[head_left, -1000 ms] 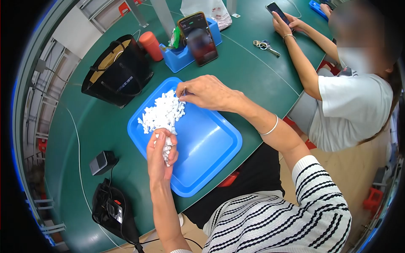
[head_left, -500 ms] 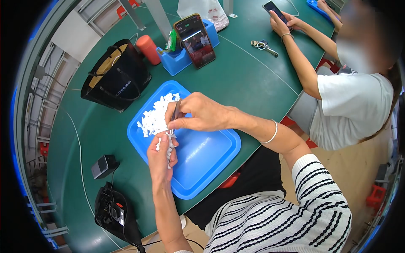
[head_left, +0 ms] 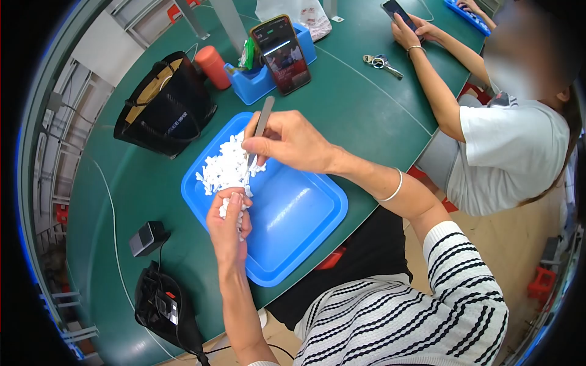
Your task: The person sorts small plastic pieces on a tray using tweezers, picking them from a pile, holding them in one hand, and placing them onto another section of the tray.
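Note:
A blue tray [head_left: 299, 229] lies on the green table, with a heap of small white pieces [head_left: 223, 168] in its far left part. Over the tray's left edge, my left hand [head_left: 227, 219] is closed around several of the white pieces. My right hand [head_left: 284, 140] pinches metal tweezers [head_left: 264, 117], whose tips point down at the near right side of the heap, just above my left hand. Whether a piece is between the tips is too small to tell.
Beyond the tray stand a phone [head_left: 282, 56] against a blue holder [head_left: 251, 85], a red cylinder [head_left: 213, 67] and a black bag [head_left: 168, 113]. Keys [head_left: 383, 65] lie farther right. A small dark box [head_left: 148, 238] and black pouch [head_left: 165, 302] are at left. A co-worker [head_left: 513, 146] sits at right.
My right hand has moved from the heap to my left hand, then back up toward the heap, with the tweezers now more visible. My left hand remains closed around white pieces.

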`<state>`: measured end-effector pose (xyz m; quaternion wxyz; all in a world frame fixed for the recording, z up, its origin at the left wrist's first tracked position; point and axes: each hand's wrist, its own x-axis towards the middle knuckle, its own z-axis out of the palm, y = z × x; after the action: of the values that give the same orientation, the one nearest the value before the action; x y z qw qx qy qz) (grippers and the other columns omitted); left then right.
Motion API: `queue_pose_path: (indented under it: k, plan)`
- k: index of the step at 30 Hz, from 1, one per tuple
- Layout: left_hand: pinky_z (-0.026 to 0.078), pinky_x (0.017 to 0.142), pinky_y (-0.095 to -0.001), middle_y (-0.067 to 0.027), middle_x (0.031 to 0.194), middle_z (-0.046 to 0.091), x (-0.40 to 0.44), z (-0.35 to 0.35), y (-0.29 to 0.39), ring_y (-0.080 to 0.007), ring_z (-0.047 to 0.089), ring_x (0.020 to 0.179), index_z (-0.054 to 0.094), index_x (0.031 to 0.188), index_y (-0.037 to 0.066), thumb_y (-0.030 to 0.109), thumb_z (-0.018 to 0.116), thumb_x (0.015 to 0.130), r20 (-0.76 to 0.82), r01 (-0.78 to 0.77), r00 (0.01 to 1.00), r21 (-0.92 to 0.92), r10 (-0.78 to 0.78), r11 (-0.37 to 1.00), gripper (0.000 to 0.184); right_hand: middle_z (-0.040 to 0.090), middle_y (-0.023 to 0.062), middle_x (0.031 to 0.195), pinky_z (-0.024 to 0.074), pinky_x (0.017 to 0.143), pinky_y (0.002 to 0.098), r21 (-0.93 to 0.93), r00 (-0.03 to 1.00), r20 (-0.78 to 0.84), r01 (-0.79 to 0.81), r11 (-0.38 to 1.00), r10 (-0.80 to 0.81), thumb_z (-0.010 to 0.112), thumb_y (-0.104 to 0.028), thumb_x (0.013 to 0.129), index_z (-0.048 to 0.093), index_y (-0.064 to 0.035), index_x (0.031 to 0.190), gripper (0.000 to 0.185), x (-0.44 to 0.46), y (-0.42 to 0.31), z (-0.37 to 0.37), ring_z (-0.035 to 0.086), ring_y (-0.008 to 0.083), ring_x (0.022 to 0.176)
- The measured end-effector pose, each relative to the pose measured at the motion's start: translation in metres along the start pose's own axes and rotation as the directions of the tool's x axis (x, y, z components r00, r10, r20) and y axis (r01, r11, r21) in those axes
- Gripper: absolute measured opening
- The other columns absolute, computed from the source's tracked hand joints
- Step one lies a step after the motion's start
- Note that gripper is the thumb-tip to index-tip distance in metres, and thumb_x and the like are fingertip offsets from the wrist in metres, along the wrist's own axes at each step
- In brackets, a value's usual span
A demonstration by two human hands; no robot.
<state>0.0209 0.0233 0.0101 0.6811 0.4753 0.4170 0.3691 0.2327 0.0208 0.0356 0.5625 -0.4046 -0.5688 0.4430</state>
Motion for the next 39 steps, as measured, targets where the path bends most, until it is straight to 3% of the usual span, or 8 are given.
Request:
queue_pose_path:
  k: [4,14,19,21,23,26,36,39]
  plan:
    - [0.027,0.037,-0.0160,-0.0063,0.081,0.059,0.000,-0.002,0.004,-0.0033,0.041,0.047,0.057,0.114,-0.002,0.018,0.051,0.096,0.079,0.068,0.995,-0.102,-0.060,0.992,0.027,0.062,0.0093,0.088,0.0550,0.067,0.0261,0.079,0.999,0.037,0.024,0.997,-0.027,0.061,-0.009,0.089,0.059,0.0043,0.092,0.014,0.000,0.001,0.002,0.062,0.0138,0.076]
    - [0.027,0.036,-0.0160,-0.0072,0.081,0.059,-0.001,-0.001,0.003,-0.0033,0.040,0.047,0.056,0.111,-0.002,0.021,0.051,0.096,0.121,0.094,0.990,-0.157,-0.075,0.983,0.028,0.062,0.0091,0.091,0.0563,0.070,0.0286,0.015,0.983,0.148,0.103,0.995,-0.104,0.062,-0.008,0.088,0.061,0.0057,0.092,0.014,-0.005,0.006,0.012,0.063,0.0162,0.080]
    - [0.026,0.037,-0.0158,-0.0070,0.081,0.058,0.000,-0.004,0.004,-0.0033,0.040,0.047,0.057,0.108,-0.001,0.021,0.052,0.096,0.070,0.075,0.995,-0.132,-0.066,0.988,0.026,0.063,0.0084,0.086,0.0535,0.068,0.0251,-0.035,0.993,-0.083,0.081,0.996,-0.083,0.061,-0.009,0.089,0.060,0.0046,0.087,0.014,0.003,-0.002,-0.005,0.064,0.0134,0.074]
    - [0.026,0.036,-0.0158,-0.0068,0.081,0.057,0.000,-0.005,0.007,-0.0033,0.039,0.047,0.056,0.107,-0.001,0.021,0.051,0.096,0.097,0.090,0.993,-0.193,-0.073,0.977,0.025,0.063,0.0070,0.085,0.0519,0.066,0.0253,-0.116,0.990,-0.095,0.090,0.989,-0.101,0.062,-0.011,0.088,0.061,0.0050,0.087,0.016,0.007,0.003,-0.013,0.062,0.0129,0.071]
    - [0.026,0.036,-0.0158,-0.0066,0.081,0.057,0.000,-0.006,0.008,-0.0033,0.039,0.047,0.055,0.105,0.000,0.022,0.051,0.096,0.129,0.111,0.988,-0.251,-0.081,0.962,0.024,0.064,0.0058,0.084,0.0499,0.062,0.0265,-0.466,0.994,-0.036,0.076,0.881,-0.105,0.063,-0.012,0.088,0.061,0.0057,0.086,0.018,0.010,0.008,-0.019,0.061,0.0121,0.068]
    - [0.025,0.036,-0.0152,-0.0067,0.082,0.053,0.000,-0.009,0.008,-0.0039,0.037,0.048,0.051,0.098,0.004,0.023,0.048,0.097,0.214,0.165,0.974,-0.448,-0.074,0.879,0.020,0.065,0.0059,0.082,0.0481,0.060,0.0274,-0.493,0.996,-0.003,0.080,0.866,-0.094,0.064,-0.013,0.086,0.061,0.0056,0.086,0.019,0.010,0.011,-0.017,0.059,0.0130,0.063]
    - [0.024,0.035,-0.0157,-0.0076,0.081,0.055,0.001,-0.007,0.005,-0.0041,0.038,0.046,0.051,0.092,0.005,0.020,0.051,0.096,0.189,0.151,0.978,-0.362,-0.086,0.920,0.015,0.065,0.0138,0.077,0.0497,0.062,0.0297,-0.601,0.982,0.066,0.179,0.779,-0.175,0.064,-0.012,0.084,0.063,0.0028,0.087,0.015,0.011,0.021,-0.014,0.064,0.0209,0.065]
    - [0.025,0.035,-0.0162,-0.0066,0.079,0.056,0.001,-0.004,0.006,-0.0039,0.038,0.045,0.055,0.098,0.003,0.018,0.052,0.095,0.126,0.126,0.988,-0.268,-0.095,0.955,0.016,0.065,0.0130,0.078,0.0507,0.064,0.0278,-0.577,0.994,0.029,0.100,0.810,-0.102,0.063,-0.011,0.086,0.062,0.0032,0.088,0.014,0.008,0.005,-0.014,0.065,0.0182,0.067]
